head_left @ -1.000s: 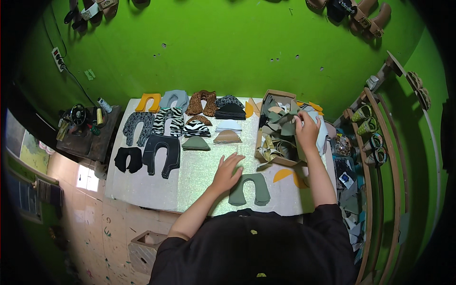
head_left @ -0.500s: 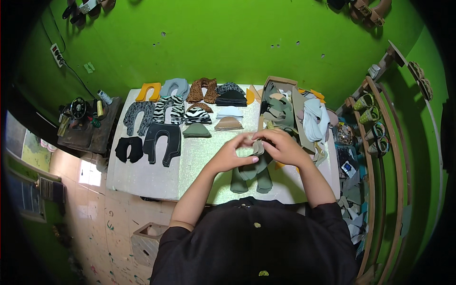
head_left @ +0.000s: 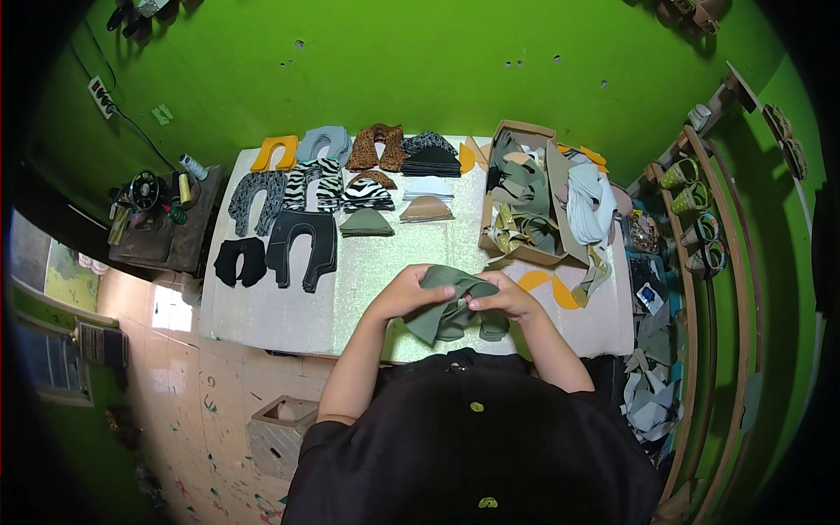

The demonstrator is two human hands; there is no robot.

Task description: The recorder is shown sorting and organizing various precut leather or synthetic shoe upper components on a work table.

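Observation:
Both of my hands grip green U-shaped cut pieces above the near part of the table. The pieces are bent and bunched, and some curved ends hang below. My left hand is closed on their left side with the thumb on top. My right hand pinches them on the right; part of its fingers is hidden behind the material. Farther off lie a small stack of green half-round pieces and a stack of tan half-round pieces.
U-shaped stacks in black, zebra print and yellow lie on the table's left. A cardboard box of scraps stands at the right, near a yellow offcut. Left is a sewing machine; right, a wooden rack.
My hands have drawn closer to my body and turned the green pieces, which now spread wider between them. The view has shifted slightly, showing more of the scrap box.

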